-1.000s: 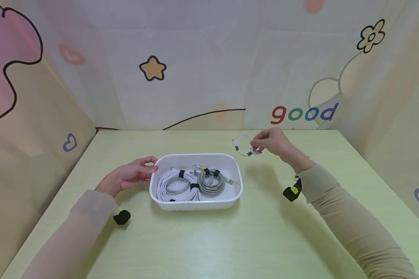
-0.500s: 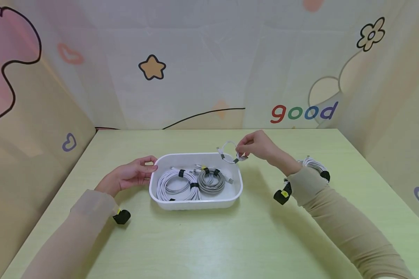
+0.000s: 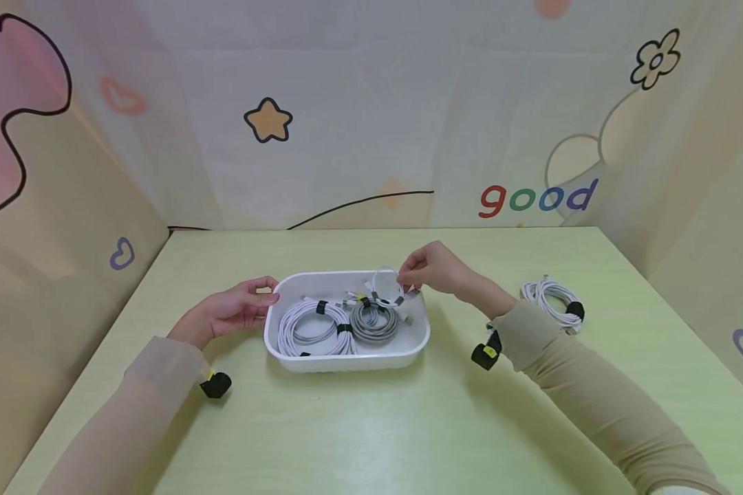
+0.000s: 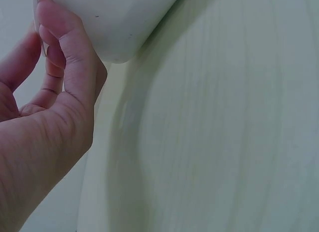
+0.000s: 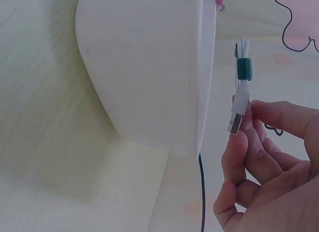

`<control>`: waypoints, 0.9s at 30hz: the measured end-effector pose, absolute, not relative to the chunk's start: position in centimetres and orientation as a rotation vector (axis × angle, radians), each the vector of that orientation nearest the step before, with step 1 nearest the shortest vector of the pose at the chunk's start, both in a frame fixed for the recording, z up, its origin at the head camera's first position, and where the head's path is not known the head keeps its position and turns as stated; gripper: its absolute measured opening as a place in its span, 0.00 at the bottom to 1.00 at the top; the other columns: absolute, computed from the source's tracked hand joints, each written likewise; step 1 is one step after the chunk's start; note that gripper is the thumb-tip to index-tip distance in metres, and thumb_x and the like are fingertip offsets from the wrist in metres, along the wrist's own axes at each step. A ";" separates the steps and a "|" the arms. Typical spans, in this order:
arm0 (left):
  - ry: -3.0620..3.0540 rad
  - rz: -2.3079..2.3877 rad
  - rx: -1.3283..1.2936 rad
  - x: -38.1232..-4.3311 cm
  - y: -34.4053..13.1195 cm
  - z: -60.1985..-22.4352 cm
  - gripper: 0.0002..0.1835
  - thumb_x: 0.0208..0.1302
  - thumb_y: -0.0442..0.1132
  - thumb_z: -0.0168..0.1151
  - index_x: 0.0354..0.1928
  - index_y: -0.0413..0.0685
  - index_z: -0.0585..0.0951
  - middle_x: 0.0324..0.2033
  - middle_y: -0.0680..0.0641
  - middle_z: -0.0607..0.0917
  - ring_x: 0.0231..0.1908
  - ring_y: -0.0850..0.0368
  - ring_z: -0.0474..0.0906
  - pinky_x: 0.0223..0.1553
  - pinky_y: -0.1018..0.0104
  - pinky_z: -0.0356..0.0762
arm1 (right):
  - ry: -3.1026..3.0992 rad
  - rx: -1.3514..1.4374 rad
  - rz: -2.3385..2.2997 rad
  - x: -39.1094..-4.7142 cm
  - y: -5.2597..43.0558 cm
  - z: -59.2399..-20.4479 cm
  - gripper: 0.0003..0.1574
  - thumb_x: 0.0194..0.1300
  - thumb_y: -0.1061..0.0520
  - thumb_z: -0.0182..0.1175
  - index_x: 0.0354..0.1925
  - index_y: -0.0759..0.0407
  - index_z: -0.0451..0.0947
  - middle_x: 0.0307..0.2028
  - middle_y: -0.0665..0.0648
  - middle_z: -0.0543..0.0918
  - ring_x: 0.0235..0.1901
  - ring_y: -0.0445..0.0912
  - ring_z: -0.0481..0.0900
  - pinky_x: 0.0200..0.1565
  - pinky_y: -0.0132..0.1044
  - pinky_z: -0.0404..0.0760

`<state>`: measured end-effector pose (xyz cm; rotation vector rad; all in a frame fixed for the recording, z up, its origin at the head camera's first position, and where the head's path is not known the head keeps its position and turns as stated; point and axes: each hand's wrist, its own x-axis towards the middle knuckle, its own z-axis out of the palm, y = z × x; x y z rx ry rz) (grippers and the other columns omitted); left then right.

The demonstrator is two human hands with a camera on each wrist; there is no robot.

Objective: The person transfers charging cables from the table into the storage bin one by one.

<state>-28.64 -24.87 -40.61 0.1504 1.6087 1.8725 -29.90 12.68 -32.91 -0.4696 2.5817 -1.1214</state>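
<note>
A white plastic bin (image 3: 347, 366) stands mid-table in the head view. My left hand (image 3: 238, 309) pinches its left rim between thumb and fingers; the left wrist view shows this grip on the bin's wall (image 4: 114, 22) closely. Above the bin's back right corner, my right hand (image 3: 436, 269) pinches a small coiled white USB cable (image 3: 376, 280). The right wrist view shows its metal USB plug (image 5: 235, 123) and a dark green strap (image 5: 244, 69) round the coil. Inside the bin lie a large coiled white cable (image 3: 291, 328) and a smaller coiled grey cable (image 3: 374, 335), both strapped in black.
Another coiled white cable (image 3: 535, 295) with a black strap lies on the pale wooden table (image 3: 347, 433), right of the bin near my right forearm. A printed cloth backdrop (image 3: 359, 137) rises behind the table's back edge and along both sides.
My right hand has carried the small white cable leftward and down, from beside the bin to over its right part. The coil on the right has come into view. My left hand stays put.
</note>
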 end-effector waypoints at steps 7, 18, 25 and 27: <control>1.608 1.874 0.137 -28.7 -24.9 -40.7 0.05 0.72 0.32 0.49 0.44 0.51 0.71 0.42 0.52 0.79 0.37 0.60 0.79 0.40 0.68 0.83 | 2.639 -0.543 -1.069 -29.6 12.6 -33.1 0.14 0.67 0.57 0.60 0.44 0.65 0.82 0.36 0.60 0.88 0.40 0.53 0.82 0.42 0.35 0.79; 1.607 1.866 0.151 -28.8 -25.1 -40.9 0.05 0.72 0.33 0.50 0.44 0.52 0.71 0.42 0.52 0.79 0.38 0.60 0.79 0.41 0.69 0.83 | 3.047 -0.402 -1.009 -31.4 20.2 -34.0 0.15 0.69 0.56 0.56 0.45 0.67 0.80 0.39 0.66 0.86 0.38 0.54 0.82 0.36 0.34 0.77; 1.598 1.871 0.153 -28.8 -25.2 -40.9 0.05 0.72 0.33 0.50 0.45 0.51 0.70 0.42 0.51 0.79 0.38 0.60 0.79 0.40 0.69 0.83 | 3.134 -0.165 -0.810 -31.7 27.1 -34.6 0.19 0.70 0.57 0.52 0.47 0.73 0.77 0.43 0.72 0.81 0.39 0.60 0.78 0.42 0.49 0.78; 1.598 1.875 0.156 -28.8 -25.2 -40.9 0.05 0.72 0.34 0.50 0.46 0.50 0.70 0.42 0.51 0.79 0.38 0.60 0.79 0.40 0.69 0.83 | 3.134 -0.086 -0.731 -31.7 28.9 -34.8 0.19 0.69 0.58 0.51 0.46 0.75 0.76 0.42 0.73 0.80 0.38 0.61 0.77 0.41 0.51 0.78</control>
